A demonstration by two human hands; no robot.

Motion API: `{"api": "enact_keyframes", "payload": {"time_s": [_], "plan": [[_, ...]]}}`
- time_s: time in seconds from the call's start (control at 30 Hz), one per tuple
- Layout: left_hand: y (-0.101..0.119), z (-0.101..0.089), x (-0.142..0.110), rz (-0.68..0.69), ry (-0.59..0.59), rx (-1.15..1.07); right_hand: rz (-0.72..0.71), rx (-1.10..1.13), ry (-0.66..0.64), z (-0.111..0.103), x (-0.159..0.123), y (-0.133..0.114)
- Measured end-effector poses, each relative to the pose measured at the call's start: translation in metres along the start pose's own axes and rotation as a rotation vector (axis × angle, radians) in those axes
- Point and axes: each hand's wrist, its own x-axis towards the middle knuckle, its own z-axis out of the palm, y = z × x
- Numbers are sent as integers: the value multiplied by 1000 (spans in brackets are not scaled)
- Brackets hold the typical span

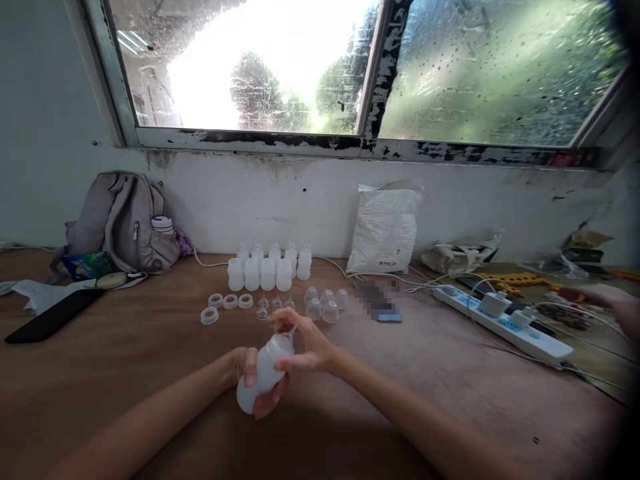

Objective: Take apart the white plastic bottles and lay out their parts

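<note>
My left hand (pixel 255 377) is wrapped around a translucent white baby bottle (pixel 259 381), which is tilted with its top up and to the right. At the bottle's mouth, a clear teat (pixel 292 333) pokes up beside the fingers of my right hand (pixel 305 343). Those fingers curl over the teat, while the thumb lies against the bottle's neck. Beyond my hands are several white collar rings (pixel 209 315), several clear teats (pixel 262 313) and several clear dome caps (pixel 330 311). Behind them, several bottles (pixel 268 273) stand upright in rows.
A grey backpack (pixel 120 223) leans on the wall at left, near a black flat object (pixel 55 315). A white plastic bag (pixel 385 230) stands against the wall. To the right lies a power strip (pixel 505 327) with cables. Another person's hand (pixel 600 300) reaches in at far right.
</note>
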Motion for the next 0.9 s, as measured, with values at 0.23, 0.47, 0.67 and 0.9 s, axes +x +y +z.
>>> {"api": "enact_keyframes", "payload": {"time_s": [0.23,0.47,0.67,0.9], "plan": [[27,-1,-8,58,-20,-231,275,-85,253,-29,-1,63],[24,20,2,208,413,117,271,44,227,-20,4,31],[23,28,3,280,429,406,220,16,71,-14,8,13],[19,20,3,225,517,192,303,129,131,-39,4,45]]}}
